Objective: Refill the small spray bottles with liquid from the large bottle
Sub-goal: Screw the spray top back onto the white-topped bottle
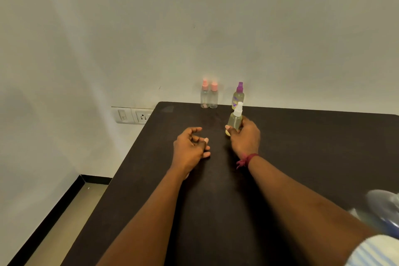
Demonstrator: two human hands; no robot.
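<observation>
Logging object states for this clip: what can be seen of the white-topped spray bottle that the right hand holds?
The small clear plastic spray bottle with a white pump top shows pale yellow liquid through most of its visible body. The top is fitted on. It leans slightly, top away from the person, over the dark table, just in front of the purple-topped bottle by the wall. The right hand grips its lower body. Whether its base touches the table cannot be told.

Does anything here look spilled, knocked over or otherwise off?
Nothing stands out. The two pink-capped bottles and the purple-capped bottle stand upright at the far edge of the table. The right hand holds the white-capped bottle, slightly tilted, and no spill shows on the dark top.
</observation>
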